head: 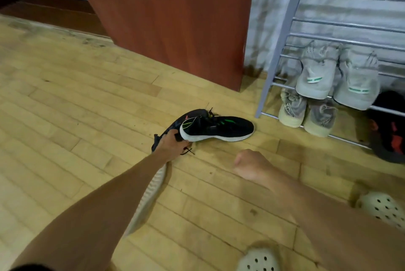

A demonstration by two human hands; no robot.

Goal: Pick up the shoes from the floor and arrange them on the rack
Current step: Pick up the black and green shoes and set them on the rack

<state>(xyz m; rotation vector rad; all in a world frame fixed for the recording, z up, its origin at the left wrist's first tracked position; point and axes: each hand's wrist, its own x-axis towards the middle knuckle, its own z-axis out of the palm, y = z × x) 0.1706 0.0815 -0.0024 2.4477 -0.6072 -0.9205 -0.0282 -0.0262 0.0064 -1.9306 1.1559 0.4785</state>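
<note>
A black sneaker [221,127] with green stripes and a white sole lies on its side on the wooden floor, toe pointing at the rack. A second dark sneaker [188,117] with a red mark lies beside it, and its pale sole [151,194] runs under my left forearm. My left hand [172,144] is closed on this second sneaker, right at the heel of the green-striped one. My right hand [252,166] hovers over the floor in a loose fist with nothing in it. The grey metal rack [282,36] stands at the right.
On the rack sit a grey pair [337,75] on a higher tier, a beige knit pair [306,112] below, and black-and-red shoes [388,137] at the far right. A reddish-brown panel [175,18] stands behind the sneakers. White perforated clogs [258,259] are on my feet.
</note>
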